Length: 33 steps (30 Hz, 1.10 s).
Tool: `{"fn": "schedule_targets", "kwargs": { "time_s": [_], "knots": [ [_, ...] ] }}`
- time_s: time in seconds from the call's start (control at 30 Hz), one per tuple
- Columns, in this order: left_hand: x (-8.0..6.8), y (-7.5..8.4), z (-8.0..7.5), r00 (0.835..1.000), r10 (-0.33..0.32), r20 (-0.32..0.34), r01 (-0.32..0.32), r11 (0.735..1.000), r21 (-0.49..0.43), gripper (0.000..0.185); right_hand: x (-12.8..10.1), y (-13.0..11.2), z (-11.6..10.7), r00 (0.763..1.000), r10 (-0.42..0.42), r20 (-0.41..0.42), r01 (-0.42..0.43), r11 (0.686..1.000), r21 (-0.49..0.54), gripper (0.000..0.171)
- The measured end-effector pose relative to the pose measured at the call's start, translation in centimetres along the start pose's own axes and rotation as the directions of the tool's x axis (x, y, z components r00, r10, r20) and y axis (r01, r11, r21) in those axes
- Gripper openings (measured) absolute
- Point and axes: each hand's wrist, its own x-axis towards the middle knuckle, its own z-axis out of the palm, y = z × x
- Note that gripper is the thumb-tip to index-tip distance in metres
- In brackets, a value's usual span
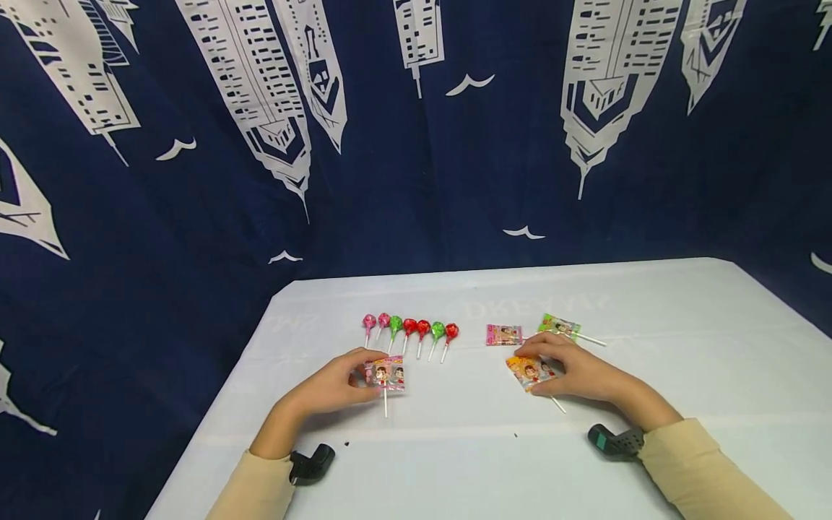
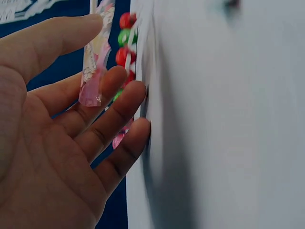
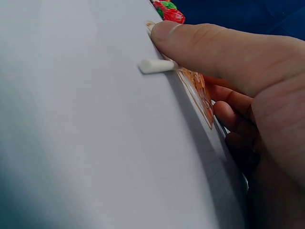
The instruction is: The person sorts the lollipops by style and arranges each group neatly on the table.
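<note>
A lollipop in a pink wrapper is pinched between the thumb and fingers of my left hand, its white stick pointing toward me. In the left wrist view, the thumb lies against that wrapper, and the other fingers are spread loosely. My right hand grips a lollipop in an orange wrapper by its edges, low over the table. Its white stick juts out past the thumb in the right wrist view.
Several unwrapped-looking red, green and pink lollipops form a row beyond my left hand on the white table. Behind my right hand lie a pink-wrapped lollipop and a green-wrapped one. A dark blue printed curtain hangs behind the table.
</note>
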Motion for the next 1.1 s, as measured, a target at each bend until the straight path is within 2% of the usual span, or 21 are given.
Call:
{"fn": "schedule_targets", "kwargs": {
  "time_s": [0.2, 0.37, 0.57, 0.83, 1.1],
  "knots": [
    [-0.7, -2.0, -0.5, 0.998, -0.022, -0.061, 0.024, 1.0, 0.02, 0.054, 0.0, 0.1, 0.0, 1.0, -0.003, 0.008, 0.003, 1.0, 0.009, 0.057],
    [-0.9, -2.8, -0.5, 0.993, -0.012, -0.119, 0.023, 0.995, 0.096, 0.053, 0.1, 0.2, 0.0, 1.0, -0.005, 0.006, 0.005, 1.0, 0.01, 0.056],
    [-1.1, -3.3, -0.4, 0.984, -0.069, -0.163, 0.092, 0.987, 0.132, 0.052, 0.0, 0.2, 0.0, 1.0, 0.001, 0.007, -0.001, 1.0, 0.015, 0.056],
    [-1.8, -4.5, -0.7, 0.985, -0.084, -0.153, 0.111, 0.978, 0.178, 0.053, 0.2, 0.1, 0.1, 1.0, 0.004, 0.007, -0.004, 1.0, 0.01, 0.056],
    [-2.2, -4.4, -1.0, 0.99, -0.101, -0.101, 0.116, 0.982, 0.147, 0.057, 0.2, -0.1, 0.1, 1.0, 0.002, -0.007, -0.002, 1.0, 0.0, 0.056]
  ]
}}
